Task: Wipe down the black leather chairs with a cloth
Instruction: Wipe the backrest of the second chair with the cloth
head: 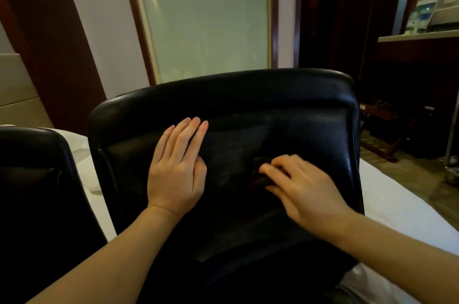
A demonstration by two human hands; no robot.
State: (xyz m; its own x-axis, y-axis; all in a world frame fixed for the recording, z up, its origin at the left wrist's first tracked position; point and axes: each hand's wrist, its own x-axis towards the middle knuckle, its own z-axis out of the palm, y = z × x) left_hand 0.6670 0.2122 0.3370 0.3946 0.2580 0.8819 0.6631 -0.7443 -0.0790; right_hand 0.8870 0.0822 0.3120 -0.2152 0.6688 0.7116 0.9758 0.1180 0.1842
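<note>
While we look down from the head camera, our left hand [176, 169] lies flat, fingers straight, on the back of the black leather chair [248, 110]. Our right hand [301, 188], blurred, curls its fingers over a dark cloth [258, 174] pressed against the leather. A second black chair [37, 167] stands at left.

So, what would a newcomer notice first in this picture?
First the big black chair back filling the middle, with the left hand resting flat on it. Beside it the right hand holds a dark cloth against the leather. A second chair stands at the left edge.
</note>
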